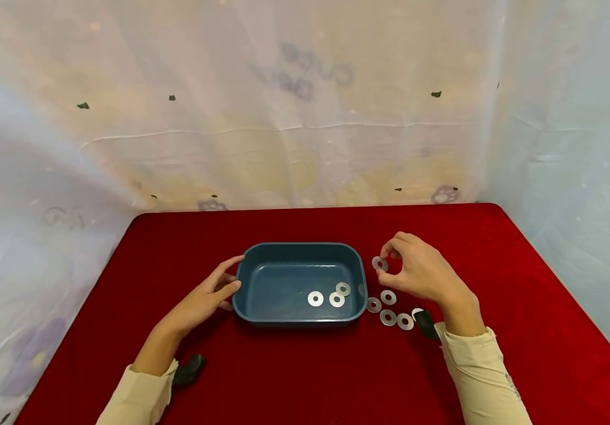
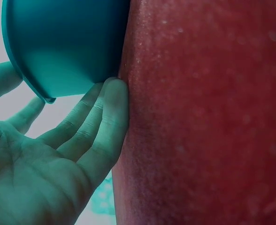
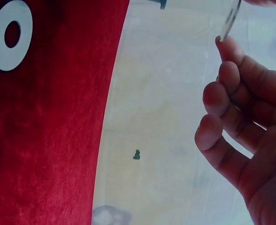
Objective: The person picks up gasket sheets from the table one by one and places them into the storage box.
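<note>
In the head view, my right hand [image 1: 418,267] pinches a flat metal washer [image 1: 380,264] between thumb and index finger, just right of a blue-grey plastic bin [image 1: 298,322]. The right wrist view shows this washer [image 3: 230,19] edge-on at the fingertips, the other fingers bent. Extended fingers of my left hand [image 1: 203,302] rest against the bin's left end. From the left wrist, several fingertips lie along the bin's outer wall [image 2: 67,51], low by the table. Inside the bin are a single washer [image 1: 309,298] and two overlapping washers [image 1: 332,300] toward the right.
Several loose washers [image 1: 387,323] lie on the red-covered table [image 1: 305,378] right of the bin, one partly hidden by the dark strap [image 1: 426,325] at my right wrist. A pale patterned curtain [image 1: 305,165] hangs behind the table and at both sides.
</note>
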`<state>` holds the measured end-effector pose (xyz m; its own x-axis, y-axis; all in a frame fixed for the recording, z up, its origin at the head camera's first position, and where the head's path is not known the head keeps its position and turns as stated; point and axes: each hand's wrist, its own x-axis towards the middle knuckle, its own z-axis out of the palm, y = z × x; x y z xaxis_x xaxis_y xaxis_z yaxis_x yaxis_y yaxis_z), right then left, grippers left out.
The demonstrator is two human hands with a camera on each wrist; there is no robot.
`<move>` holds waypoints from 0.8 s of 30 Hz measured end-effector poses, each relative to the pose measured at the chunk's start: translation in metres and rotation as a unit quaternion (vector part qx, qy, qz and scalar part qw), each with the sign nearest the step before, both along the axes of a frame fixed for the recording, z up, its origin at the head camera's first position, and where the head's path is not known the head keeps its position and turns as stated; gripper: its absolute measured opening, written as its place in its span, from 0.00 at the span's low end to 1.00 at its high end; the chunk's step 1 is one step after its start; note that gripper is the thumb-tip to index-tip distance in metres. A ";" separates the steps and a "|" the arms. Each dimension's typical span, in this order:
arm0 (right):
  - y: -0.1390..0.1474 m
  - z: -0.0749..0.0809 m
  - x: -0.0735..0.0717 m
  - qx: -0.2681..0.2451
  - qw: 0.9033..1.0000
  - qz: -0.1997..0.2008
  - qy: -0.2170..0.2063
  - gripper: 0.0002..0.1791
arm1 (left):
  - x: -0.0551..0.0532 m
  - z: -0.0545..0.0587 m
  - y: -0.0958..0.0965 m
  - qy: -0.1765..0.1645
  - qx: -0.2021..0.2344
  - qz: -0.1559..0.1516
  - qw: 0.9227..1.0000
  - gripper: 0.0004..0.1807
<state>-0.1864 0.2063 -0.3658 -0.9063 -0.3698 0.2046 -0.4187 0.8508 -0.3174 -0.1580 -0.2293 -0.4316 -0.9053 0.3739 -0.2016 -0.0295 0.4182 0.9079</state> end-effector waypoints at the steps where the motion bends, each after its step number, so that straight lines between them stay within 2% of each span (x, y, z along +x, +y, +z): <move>1: -0.001 0.000 0.000 0.000 1.000 0.002 0.001 0.12 | 0.000 0.000 0.000 0.001 0.000 0.001 1.000 0.33; 11: -0.006 0.001 -0.002 0.010 1.000 0.004 0.006 0.12 | -0.002 0.004 0.003 0.004 -0.001 0.002 1.000 0.33; 24: -0.013 -0.002 0.000 0.009 1.000 0.021 0.007 0.12 | 0.001 0.003 0.002 0.003 -0.005 0.005 1.000 0.33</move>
